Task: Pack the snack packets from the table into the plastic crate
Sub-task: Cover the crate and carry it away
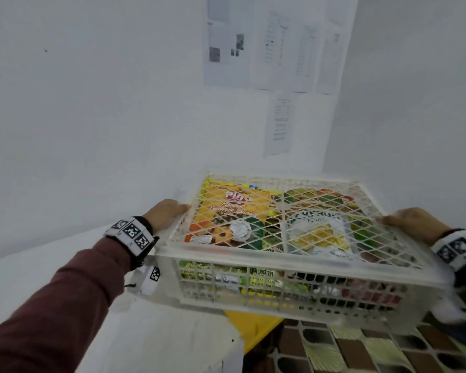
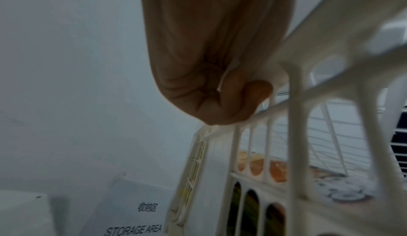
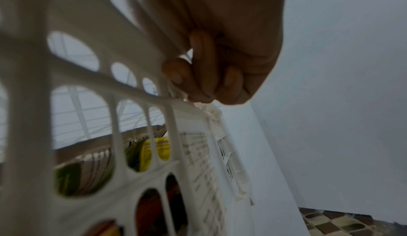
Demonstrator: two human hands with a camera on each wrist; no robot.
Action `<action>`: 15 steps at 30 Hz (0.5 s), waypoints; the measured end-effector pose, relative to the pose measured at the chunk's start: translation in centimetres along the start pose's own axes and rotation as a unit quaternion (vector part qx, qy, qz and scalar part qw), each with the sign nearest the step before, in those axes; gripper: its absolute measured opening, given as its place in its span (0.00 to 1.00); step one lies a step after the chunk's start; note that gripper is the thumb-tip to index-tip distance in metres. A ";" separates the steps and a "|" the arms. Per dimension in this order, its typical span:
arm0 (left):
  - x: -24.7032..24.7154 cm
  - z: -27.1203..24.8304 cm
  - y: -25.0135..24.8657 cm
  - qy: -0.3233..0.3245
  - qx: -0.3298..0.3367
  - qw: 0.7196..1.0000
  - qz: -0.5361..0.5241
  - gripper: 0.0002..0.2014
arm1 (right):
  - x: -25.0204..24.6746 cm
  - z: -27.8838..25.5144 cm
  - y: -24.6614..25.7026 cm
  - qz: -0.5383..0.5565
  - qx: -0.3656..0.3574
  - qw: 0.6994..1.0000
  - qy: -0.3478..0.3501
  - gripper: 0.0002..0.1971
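The plastic crate (image 1: 285, 267), lidded and full of snack packets (image 1: 234, 211), hung above the surface's (image 1: 172, 345) edge. Left hand (image 1: 165, 214) and right hand (image 1: 412, 224) held opposite rims, fingers (image 2: 256, 91) curled under. It looked stiff, moderately heavy; end rims seemed the best hold.

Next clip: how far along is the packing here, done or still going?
Looks nearly finished. Done: colourful snack packets lie inside the white lattice plastic crate, under its mesh lid. In hand: the left hand and right hand grip the crate's ends, carrying it. Left: setting it down; the white table shows no packets in its visible part.
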State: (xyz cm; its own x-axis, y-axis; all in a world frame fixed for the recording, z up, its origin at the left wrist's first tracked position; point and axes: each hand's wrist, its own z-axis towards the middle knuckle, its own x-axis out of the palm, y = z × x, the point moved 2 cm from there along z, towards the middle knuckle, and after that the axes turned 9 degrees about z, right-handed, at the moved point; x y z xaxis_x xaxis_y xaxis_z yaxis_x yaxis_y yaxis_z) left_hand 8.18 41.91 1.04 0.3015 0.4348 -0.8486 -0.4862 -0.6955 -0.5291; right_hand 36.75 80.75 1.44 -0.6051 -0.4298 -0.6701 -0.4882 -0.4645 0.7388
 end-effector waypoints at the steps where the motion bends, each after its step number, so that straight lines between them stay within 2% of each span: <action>1: 0.3 1.1 -0.9 -0.003 0.017 1.000 0.021 0.20 | -0.4 1.1 -0.4 0.005 0.008 1.000 0.002 0.23; 4: 1.1 4.4 -3.6 -0.009 0.031 0.996 0.085 0.21 | -1.2 5.4 -2.0 0.021 0.004 1.000 0.006 0.22; 9: 3.5 10.4 -6.4 -0.011 0.014 0.994 0.109 0.24 | -1.2 13.1 -4.1 0.025 -0.007 0.999 0.024 0.22; 12: 6.5 13.6 -7.5 0.001 -0.029 0.994 0.106 0.23 | -0.3 18.9 -5.0 0.009 -0.035 0.998 0.044 0.23; 15: 9.7 16.5 -7.2 0.011 -0.097 0.990 0.100 0.22 | 1.5 24.7 -6.1 -0.007 -0.053 0.994 0.093 0.22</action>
State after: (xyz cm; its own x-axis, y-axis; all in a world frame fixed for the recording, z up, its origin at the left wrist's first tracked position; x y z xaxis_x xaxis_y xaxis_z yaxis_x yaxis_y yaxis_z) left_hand 1.09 60.53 -3.35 0.2335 0.2658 -0.9353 -0.3715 -0.8646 -0.3384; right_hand 23.30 102.06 -2.31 -0.4678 -0.5535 -0.6891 -0.4209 -0.5461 0.7243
